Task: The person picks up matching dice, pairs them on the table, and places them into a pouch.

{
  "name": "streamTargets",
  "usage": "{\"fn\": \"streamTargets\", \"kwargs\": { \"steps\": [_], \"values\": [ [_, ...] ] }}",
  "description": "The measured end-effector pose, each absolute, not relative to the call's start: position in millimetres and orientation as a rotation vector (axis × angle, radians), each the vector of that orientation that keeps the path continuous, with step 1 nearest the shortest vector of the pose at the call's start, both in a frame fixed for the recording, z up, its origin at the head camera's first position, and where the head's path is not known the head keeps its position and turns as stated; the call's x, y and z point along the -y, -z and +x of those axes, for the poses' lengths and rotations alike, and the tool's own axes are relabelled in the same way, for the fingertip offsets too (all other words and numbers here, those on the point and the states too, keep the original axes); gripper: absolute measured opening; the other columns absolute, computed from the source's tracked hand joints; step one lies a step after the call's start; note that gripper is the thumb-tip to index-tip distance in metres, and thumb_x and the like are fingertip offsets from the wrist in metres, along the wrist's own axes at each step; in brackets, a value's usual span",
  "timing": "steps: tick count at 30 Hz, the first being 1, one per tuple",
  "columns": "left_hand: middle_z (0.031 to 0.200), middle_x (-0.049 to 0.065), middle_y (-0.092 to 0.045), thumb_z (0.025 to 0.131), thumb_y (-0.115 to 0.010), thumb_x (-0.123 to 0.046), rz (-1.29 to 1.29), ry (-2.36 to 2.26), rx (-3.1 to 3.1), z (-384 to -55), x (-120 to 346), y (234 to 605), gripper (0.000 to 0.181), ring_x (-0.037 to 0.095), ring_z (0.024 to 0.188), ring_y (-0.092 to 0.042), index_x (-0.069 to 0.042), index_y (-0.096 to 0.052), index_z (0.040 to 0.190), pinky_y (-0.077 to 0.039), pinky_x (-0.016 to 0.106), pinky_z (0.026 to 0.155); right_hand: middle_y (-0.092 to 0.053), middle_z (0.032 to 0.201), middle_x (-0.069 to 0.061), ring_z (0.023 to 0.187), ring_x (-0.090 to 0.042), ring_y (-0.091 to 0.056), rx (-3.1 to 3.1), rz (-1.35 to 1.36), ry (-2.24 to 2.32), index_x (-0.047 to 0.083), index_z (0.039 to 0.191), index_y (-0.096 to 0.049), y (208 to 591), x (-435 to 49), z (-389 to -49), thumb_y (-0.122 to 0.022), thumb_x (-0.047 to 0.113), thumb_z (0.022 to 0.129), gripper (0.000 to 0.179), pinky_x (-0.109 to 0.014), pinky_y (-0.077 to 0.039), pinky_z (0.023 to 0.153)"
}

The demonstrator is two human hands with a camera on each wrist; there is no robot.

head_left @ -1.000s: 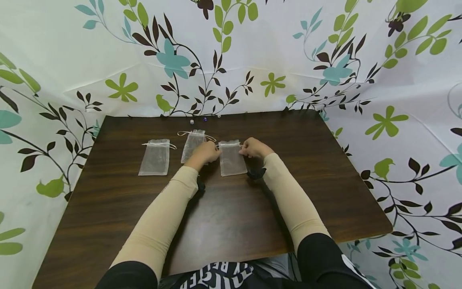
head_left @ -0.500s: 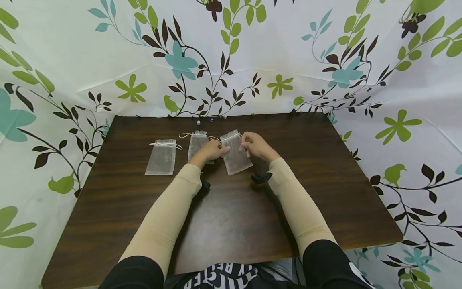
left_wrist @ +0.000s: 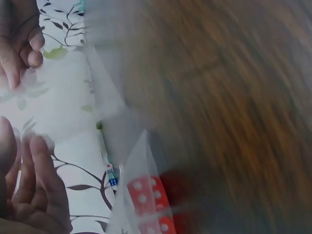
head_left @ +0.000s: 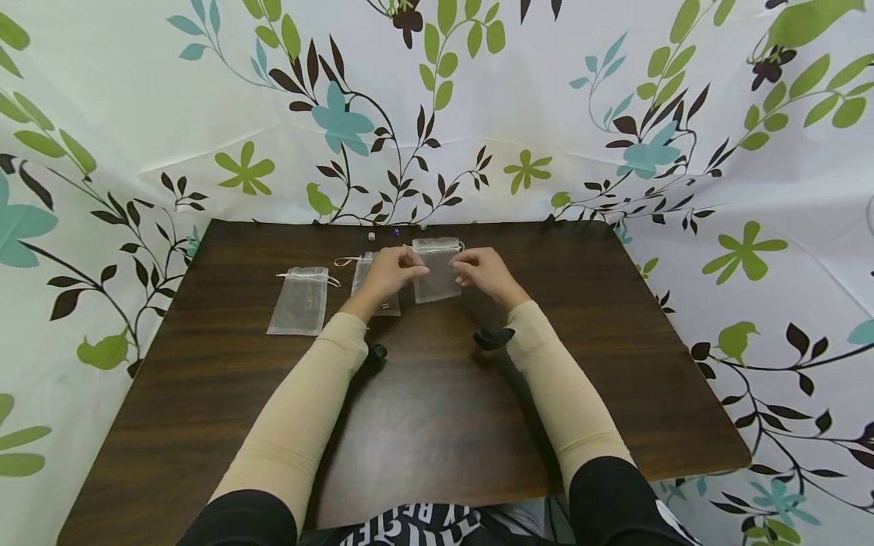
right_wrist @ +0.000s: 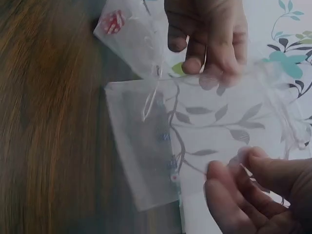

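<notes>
A sheer white drawstring pouch (head_left: 437,277) stands upright between my two hands, its gathered mouth and cord at the top. My left hand (head_left: 394,273) pinches its left side with thumb and fingers. On the opposite side, my right hand (head_left: 483,273) pinches the mesh (right_wrist: 146,141), and the fingertips show through it in the right wrist view. A second pouch (head_left: 389,305), partly hidden behind my left hand, lies on the table. Red dice (left_wrist: 144,195) with white dots show through that pouch in the left wrist view.
Farther left on the dark wood table (head_left: 437,425) lies a third sheer pouch (head_left: 300,303), flat with its cord spread. Near the far edge sit a small white die (head_left: 372,236) and a blue die (head_left: 396,232). A leaf-patterned curtain (head_left: 287,98) hangs behind the table.
The pouch between my hands has gone from lying on the table to being held upright, farther back. My fingers have shifted from its cord ends down to its sides.
</notes>
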State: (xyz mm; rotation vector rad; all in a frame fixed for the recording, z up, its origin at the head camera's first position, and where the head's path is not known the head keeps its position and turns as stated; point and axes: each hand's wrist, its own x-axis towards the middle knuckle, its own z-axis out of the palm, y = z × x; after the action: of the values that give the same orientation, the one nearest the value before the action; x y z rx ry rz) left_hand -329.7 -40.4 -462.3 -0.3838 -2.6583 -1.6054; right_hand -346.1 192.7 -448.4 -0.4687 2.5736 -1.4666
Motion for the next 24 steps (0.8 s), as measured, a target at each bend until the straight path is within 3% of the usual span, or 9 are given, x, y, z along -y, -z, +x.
{"fn": "streamTargets", "kwargs": {
  "steps": [4, 7, 11, 20, 24],
  "values": [
    [0.095, 0.012, -0.073, 0.094, -0.075, -0.017, -0.456, 1.616, 2.663, -327.2, 44.6, 463.6, 0.016, 0.024, 0.080, -0.066, -0.003, -0.077, 0.100, -0.054, 0.036, 0.072, -0.070, 0.104, -0.014, 0.099, -0.030, -0.067, -2.660, -0.496, 1.393, -0.004, 0.106, -0.074, 451.6, -197.9, -345.5, -0.069, 0.009, 0.098, 0.017, -0.045, -0.054, 0.088],
    [0.102, 0.012, -0.075, 0.095, -0.074, -0.020, -0.508, 1.464, 2.718, -326.1, 46.6, 467.2, 0.018, 0.027, 0.091, -0.068, -0.004, -0.079, 0.102, -0.053, 0.042, 0.087, -0.069, 0.117, -0.014, 0.113, -0.031, -0.062, -2.693, -0.542, 1.309, -0.003, 0.102, -0.076, 454.5, -202.7, -344.5, -0.072, 0.009, 0.095, 0.014, -0.043, -0.051, 0.093],
    [0.109, 0.009, -0.076, 0.093, -0.076, -0.022, -0.541, 1.214, 2.789, -323.1, 45.8, 473.0, 0.017, 0.027, 0.103, -0.069, -0.009, -0.081, 0.101, -0.050, 0.045, 0.097, -0.066, 0.130, -0.017, 0.127, -0.032, -0.057, -2.700, -0.598, 1.197, -0.006, 0.094, -0.076, 462.3, -208.9, -342.9, -0.073, 0.009, 0.094, 0.015, -0.043, -0.050, 0.097],
    [0.103, 0.011, -0.077, 0.093, -0.075, -0.014, -0.554, 1.245, 2.549, -321.7, 38.8, 462.9, 0.012, 0.026, 0.096, -0.072, -0.004, -0.080, 0.098, -0.055, 0.039, 0.084, -0.071, 0.117, -0.015, 0.110, -0.029, -0.065, -2.895, -0.779, 1.291, -0.007, 0.091, -0.077, 459.2, -210.6, -337.4, -0.070, 0.001, 0.094, 0.011, -0.042, -0.053, 0.089],
    [0.099, 0.008, -0.077, 0.093, -0.076, -0.019, -0.507, 1.155, 2.609, -323.5, 38.7, 454.8, 0.013, 0.024, 0.087, -0.072, -0.008, -0.081, 0.099, -0.055, 0.040, 0.077, -0.071, 0.117, -0.013, 0.109, -0.029, -0.066, -2.945, -0.829, 1.262, -0.003, 0.094, -0.078, 456.3, -210.1, -338.4, -0.069, -0.002, 0.094, 0.010, -0.042, -0.054, 0.089]
  ]
}}
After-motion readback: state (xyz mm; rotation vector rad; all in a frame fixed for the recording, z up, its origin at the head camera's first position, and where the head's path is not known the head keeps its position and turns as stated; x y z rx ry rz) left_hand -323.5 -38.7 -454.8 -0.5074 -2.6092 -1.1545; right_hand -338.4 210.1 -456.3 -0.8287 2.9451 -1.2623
